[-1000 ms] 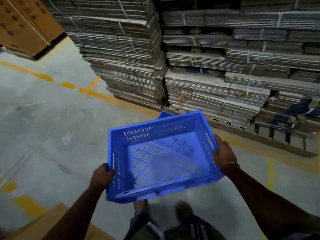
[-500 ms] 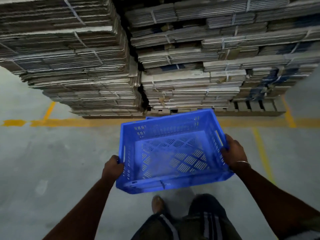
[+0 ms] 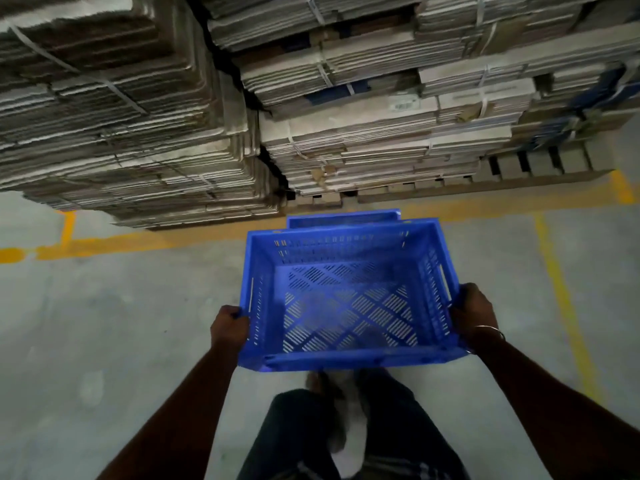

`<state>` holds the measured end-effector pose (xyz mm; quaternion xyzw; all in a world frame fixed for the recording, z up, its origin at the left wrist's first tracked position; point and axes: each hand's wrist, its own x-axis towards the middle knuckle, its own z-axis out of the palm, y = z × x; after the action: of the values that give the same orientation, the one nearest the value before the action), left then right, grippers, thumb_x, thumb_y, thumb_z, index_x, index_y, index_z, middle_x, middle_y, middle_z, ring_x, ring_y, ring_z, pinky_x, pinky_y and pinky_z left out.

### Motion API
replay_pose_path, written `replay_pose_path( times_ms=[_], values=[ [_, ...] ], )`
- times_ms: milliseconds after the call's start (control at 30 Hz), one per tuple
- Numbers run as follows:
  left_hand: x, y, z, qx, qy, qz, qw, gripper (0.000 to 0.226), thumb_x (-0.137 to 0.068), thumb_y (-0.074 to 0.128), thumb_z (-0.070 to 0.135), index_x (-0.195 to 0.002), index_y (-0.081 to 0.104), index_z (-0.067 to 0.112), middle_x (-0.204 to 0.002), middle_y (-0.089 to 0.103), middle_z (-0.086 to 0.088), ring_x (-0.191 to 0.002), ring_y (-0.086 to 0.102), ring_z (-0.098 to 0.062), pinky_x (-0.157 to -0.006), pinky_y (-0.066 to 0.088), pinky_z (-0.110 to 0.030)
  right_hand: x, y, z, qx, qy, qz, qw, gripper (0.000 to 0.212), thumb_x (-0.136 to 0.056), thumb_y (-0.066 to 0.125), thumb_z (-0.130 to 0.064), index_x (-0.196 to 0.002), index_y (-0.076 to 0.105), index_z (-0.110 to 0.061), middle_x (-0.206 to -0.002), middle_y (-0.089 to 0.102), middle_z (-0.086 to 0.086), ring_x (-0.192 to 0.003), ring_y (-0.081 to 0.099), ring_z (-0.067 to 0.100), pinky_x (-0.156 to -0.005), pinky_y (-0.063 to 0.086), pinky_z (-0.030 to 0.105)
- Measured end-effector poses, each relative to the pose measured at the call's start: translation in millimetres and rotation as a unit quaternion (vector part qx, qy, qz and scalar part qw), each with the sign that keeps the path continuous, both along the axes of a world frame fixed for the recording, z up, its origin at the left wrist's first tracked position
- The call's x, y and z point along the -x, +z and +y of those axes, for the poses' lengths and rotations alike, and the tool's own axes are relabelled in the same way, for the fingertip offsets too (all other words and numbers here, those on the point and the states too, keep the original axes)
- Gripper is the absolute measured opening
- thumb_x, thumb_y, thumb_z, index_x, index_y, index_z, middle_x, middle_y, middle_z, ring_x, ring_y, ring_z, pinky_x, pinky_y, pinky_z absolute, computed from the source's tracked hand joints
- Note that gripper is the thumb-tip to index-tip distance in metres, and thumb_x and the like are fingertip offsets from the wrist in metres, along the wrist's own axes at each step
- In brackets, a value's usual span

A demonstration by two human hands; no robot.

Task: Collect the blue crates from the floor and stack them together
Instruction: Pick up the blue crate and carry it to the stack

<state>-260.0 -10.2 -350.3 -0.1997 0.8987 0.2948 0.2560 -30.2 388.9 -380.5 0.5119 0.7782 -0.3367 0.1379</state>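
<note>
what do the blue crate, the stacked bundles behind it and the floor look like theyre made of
Blue crate: looks like moulded plastic, uniform colour, slotted vents in base and walls, slight sheen.
Stacked bundles: apparently flattened corrugated cardboard, brown-grey layered edges tied with pale straps.
Floor: probably smooth concrete, mottled grey with worn painted yellow lines.

A warehouse: tall strapped stacks of flattened brown cardboard [image 3: 138, 109] on wooden pallets [image 3: 540, 164], grey concrete floor [image 3: 104, 323] with painted yellow lines [image 3: 138, 242].
</note>
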Motion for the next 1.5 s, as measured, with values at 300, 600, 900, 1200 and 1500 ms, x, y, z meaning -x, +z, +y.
replay_pose_path(
  times_ms=[300,600,900,1200,1500],
  values=[
    [72.8,-115.5,17.7,-0.004,-0.036,-0.041,0.999,0.008,-0.084,0.066,0.012,-0.090,0.061,0.014,-0.082,0.065,-0.003,-0.067,0.060,-0.023,-0.053,0.047,-0.024,59.5,-117.9,25.1,0.025,0.023,-0.101,0.994,0.039,-0.073,0.068,-0.032,-0.102,0.065,-0.006,-0.104,0.060,0.024,-0.094,0.057,0.040,-0.083,0.045,0.038],
    [148.4,-225.7,30.2,-0.009,-0.142,-0.101,0.985,0.021,-0.076,0.076,0.007,-0.083,0.058,0.015,-0.080,0.070,0.000,-0.064,0.062,-0.020,-0.057,0.048,-0.026,117.9,-206.7,50.1,-0.014,0.016,-0.130,0.991,0.029,-0.083,0.063,-0.014,-0.110,0.066,-0.007,-0.112,0.061,0.025,-0.105,0.057,0.043,-0.089,0.045,0.041],
    [186.1,-271.5,53.3,-0.001,-0.122,-0.068,0.990,0.023,-0.074,0.072,0.007,-0.084,0.060,0.025,-0.099,0.067,0.006,-0.074,0.062,-0.022,-0.065,0.047,-0.032,172.3,-250.5,74.2,-0.027,-0.004,-0.091,0.996,0.030,-0.081,0.063,-0.014,-0.111,0.066,-0.011,-0.114,0.062,0.023,-0.106,0.058,0.042,-0.090,0.045,0.038],
    [183.5,-311.0,67.6,0.013,-0.121,-0.060,0.991,0.027,-0.073,0.063,0.009,-0.094,0.062,0.026,-0.104,0.068,0.004,-0.078,0.062,-0.023,-0.067,0.053,-0.035,188.5,-281.2,94.9,-0.038,-0.015,-0.076,0.996,0.029,-0.081,0.060,-0.012,-0.109,0.066,-0.011,-0.113,0.064,0.020,-0.105,0.059,0.040,-0.089,0.046,0.038],
    [183.2,-317.2,75.6,0.055,-0.197,-0.094,0.974,0.043,-0.077,0.065,0.023,-0.119,0.055,0.019,-0.116,0.066,-0.014,-0.100,0.064,-0.036,-0.083,0.055,-0.042,174.3,-292.4,79.0,-0.048,-0.009,-0.071,0.996,0.034,-0.085,0.049,-0.011,-0.118,0.058,-0.017,-0.103,0.067,0.020,-0.099,0.061,0.040,-0.078,0.043,0.035]
  ],
)
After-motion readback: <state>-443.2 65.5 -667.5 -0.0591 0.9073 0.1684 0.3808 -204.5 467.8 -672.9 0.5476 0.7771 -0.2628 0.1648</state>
